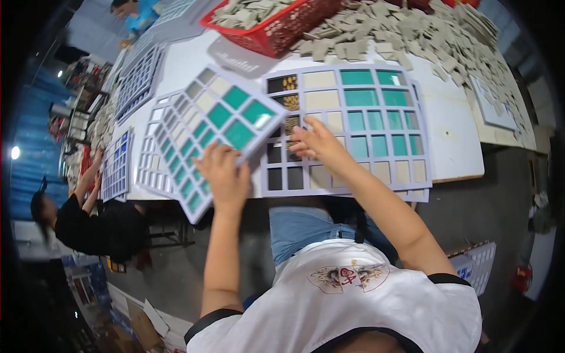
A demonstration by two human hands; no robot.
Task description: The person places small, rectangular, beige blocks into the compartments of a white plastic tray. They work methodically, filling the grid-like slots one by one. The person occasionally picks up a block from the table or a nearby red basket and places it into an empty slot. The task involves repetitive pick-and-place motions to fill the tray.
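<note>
A pale lilac grid tray (pixel 259 142), its cells filled with teal, cream and grey tiles, lies turned at an angle. It overlaps the left edge of another tray and appears raised and tilted. My left hand (pixel 226 176) grips its near edge, fingers over the top. Under my right hand (pixel 321 144) is the second grid tray (pixel 347 191), flat at the table's front edge. That one has teal tiles at the right, cream ones in the middle and dark and gold-patterned cells at the left. The right hand's fingers are apart, close above those patterned cells, holding nothing visible.
A red plastic basket (pixel 318 25) of pale tiles stands at the back. Beside it, a large heap of loose tiles (pixel 406 35) spreads rightward. More grid trays (pixel 135 88) are stacked at the left. A co-worker (pixel 76 226) handles a tray at far left; another person (pixel 140 17) is behind.
</note>
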